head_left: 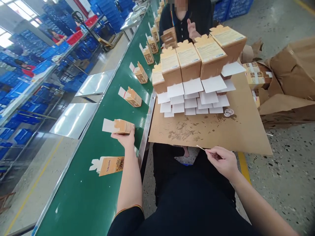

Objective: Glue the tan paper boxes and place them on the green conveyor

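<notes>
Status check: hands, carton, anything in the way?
Left hand grips carton over green belt. Right hand pinches thin stick. Belt around carton open.

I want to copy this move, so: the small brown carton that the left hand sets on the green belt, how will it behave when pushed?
The carton looks hollow, its white flap open, so probably light. Thin card walls may dent under the left hand. Lying flat on the belt, it should slide, not roll.

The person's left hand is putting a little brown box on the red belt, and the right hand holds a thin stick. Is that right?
Almost. The belt is green, not red, as the head view shows. The rest holds: the left hand is on a little brown box at the belt, and the right hand pinches a thin stick.
</notes>
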Available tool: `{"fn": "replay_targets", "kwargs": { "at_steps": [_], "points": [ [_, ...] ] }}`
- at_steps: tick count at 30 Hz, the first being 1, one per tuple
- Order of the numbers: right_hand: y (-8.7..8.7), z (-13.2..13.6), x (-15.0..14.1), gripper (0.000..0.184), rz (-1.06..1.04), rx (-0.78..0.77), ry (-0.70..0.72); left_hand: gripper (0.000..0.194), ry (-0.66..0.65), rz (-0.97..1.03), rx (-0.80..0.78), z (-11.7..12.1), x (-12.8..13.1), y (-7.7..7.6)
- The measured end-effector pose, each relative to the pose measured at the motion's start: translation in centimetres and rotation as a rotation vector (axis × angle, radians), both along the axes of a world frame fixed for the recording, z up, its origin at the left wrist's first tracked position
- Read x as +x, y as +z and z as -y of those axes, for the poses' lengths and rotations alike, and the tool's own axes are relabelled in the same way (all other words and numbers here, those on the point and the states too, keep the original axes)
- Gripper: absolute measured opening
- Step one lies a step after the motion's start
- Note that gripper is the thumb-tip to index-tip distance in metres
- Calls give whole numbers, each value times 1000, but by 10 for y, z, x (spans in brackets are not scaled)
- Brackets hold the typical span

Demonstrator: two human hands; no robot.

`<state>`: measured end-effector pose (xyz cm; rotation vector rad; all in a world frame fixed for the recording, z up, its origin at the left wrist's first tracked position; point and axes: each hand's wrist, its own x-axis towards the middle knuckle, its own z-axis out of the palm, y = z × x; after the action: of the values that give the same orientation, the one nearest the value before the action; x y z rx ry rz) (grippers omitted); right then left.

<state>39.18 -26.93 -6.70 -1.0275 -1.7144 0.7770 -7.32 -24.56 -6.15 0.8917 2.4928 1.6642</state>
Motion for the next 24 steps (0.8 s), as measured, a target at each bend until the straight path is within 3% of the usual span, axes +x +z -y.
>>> {"fn": "replay_targets", "kwargs": {
  "at_steps": [2, 4, 6, 8, 11, 14, 16, 19, 22, 24],
  "points": [
    [0, -4, 2, 21, -10, -4, 1, 101, 81, 93, -44, 0, -12, -1],
    [1, -6, 6, 23, -22, -6, -18, 114, 164, 108, -37, 4, -7, -2],
    [1, -7, 14, 22, -28, -6, -55, 120, 232, -41, 32, 10, 6, 1],
    [3, -7, 23, 21, -23, -7, -103, 106, 193, -251, 174, 12, 22, 9],
    [6, -8, 36, 23, -8, -18, -167, 67, -2, -356, 455, -7, 38, 39],
    [10, -9, 42, 24, -12, -29, -201, 44, -168, -46, 618, -58, 40, 87],
    [13, -9, 43, 22, -14, -32, -216, 35, -306, 249, 571, -104, 38, 122],
    [17, -8, 41, 21, -7, -33, -229, 38, -431, 549, 272, -174, 41, 166],
    [21, -7, 38, 21, -14, -8, -236, 36, -474, 659, 15, -221, 58, 188],
    [23, -6, 38, 20, -19, 11, -250, 30, -547, 676, -88, -234, 70, 191]
  ]
}}
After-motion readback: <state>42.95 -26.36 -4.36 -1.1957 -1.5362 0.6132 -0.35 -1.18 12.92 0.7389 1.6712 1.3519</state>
